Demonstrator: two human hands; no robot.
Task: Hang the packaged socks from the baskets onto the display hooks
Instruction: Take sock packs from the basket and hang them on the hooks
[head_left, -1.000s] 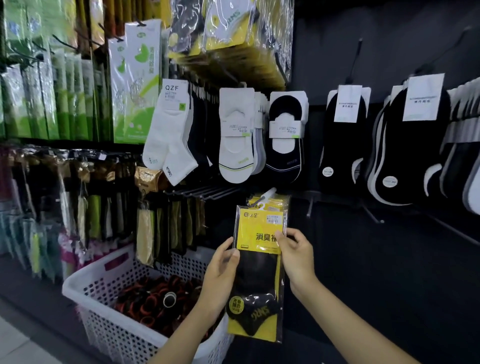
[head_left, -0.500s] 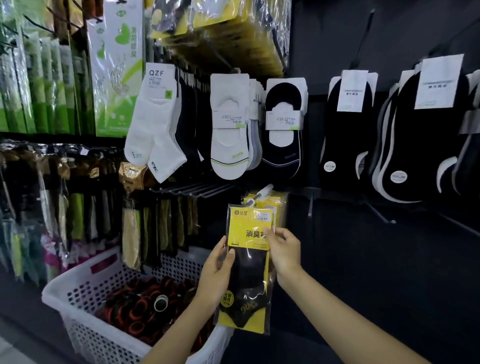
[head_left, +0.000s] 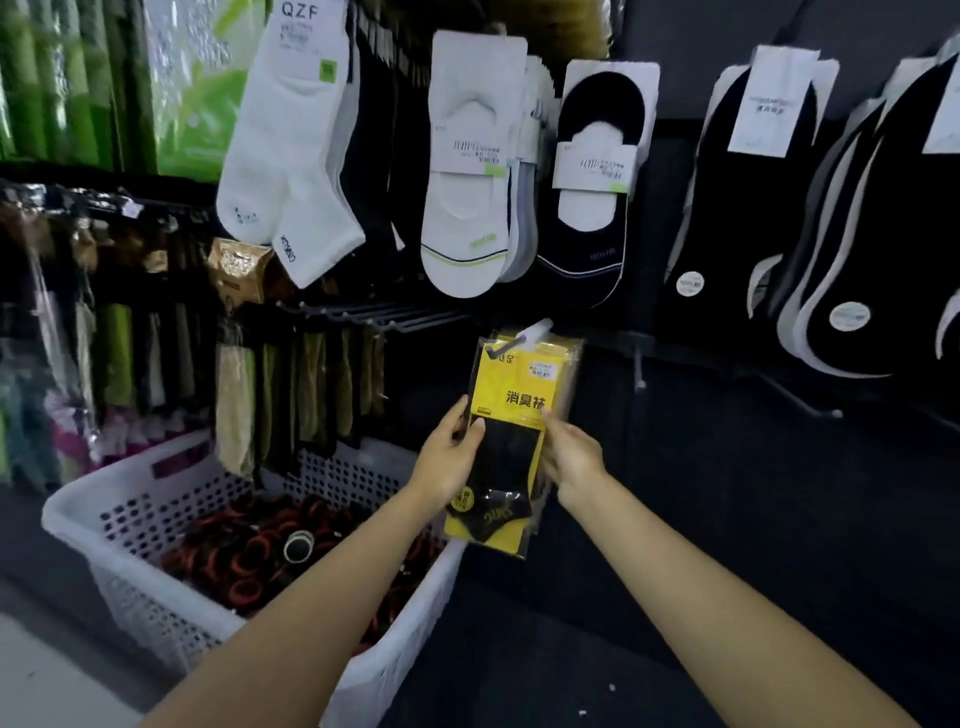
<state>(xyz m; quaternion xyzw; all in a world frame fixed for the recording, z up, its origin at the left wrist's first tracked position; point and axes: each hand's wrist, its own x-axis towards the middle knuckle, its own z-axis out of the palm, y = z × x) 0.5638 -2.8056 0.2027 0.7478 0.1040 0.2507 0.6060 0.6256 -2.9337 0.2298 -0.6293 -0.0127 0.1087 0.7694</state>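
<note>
A left hand (head_left: 451, 462) and right hand (head_left: 569, 457) pinch opposite edges of a glossy, clear-wrapped sock packet (head_left: 511, 384), a flat rectangle of yellow card over black knit; its top meets a thin dark hook (head_left: 506, 344) on the black wall; just left sits a white perforated plastic basket (head_left: 93, 499).
</note>
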